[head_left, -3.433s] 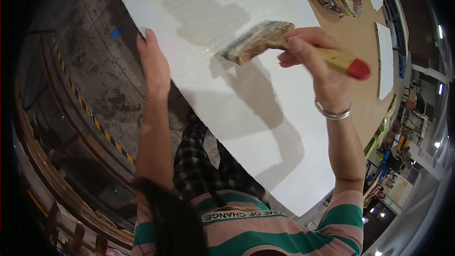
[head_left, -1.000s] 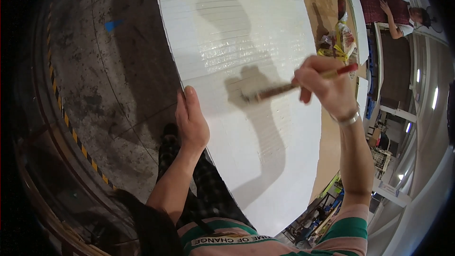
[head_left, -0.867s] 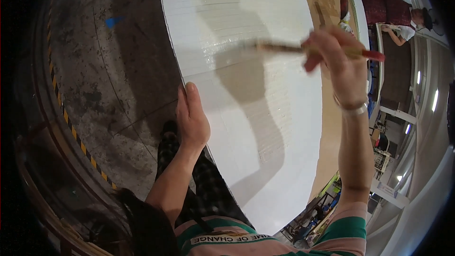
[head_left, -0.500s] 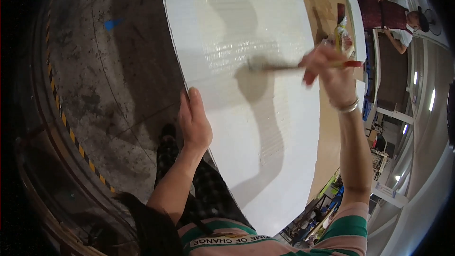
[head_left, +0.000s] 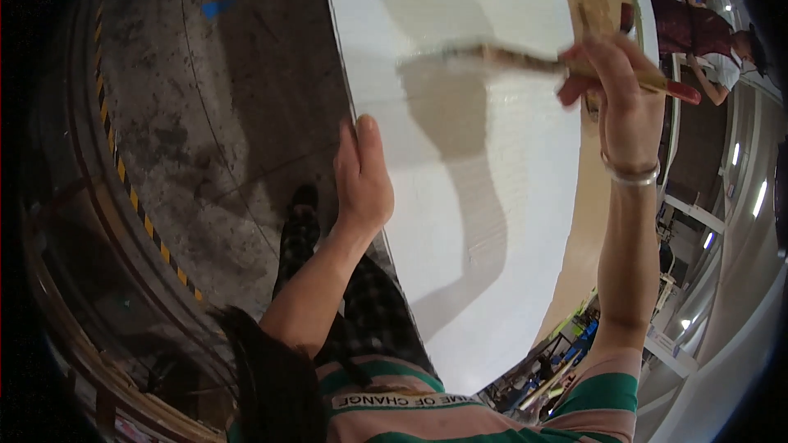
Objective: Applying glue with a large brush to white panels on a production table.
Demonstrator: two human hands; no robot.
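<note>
The coating of a white sheet (head_left: pixel 533 213) by brush is shown from above, the sheet being laid over a tan board (head_left: pixel 587 197) with its left edge towards the floor. The brush (head_left: pixel 521 59) is held over the sheet's upper part by the right hand (head_left: pixel 620 90), whose fingers are closed around the handle, the red end being left to project beyond the palm. The bristles are pointed leftward and blurred (whether they are in contact with the surface cannot be told). The left hand (head_left: pixel 364 176) is placed at the left edge, partly opened, with the thumb laid on the margin and the fingers extended along the outer side; whether the edge is pinched or merely steadied cannot be told. From the glossy patches near the brush, the step in hand is judged to be the spreading of a wet layer. For the next stroke, the bristles would need to be kept low and flat, with even pressure applied and the sheet kept from shifting.
</note>
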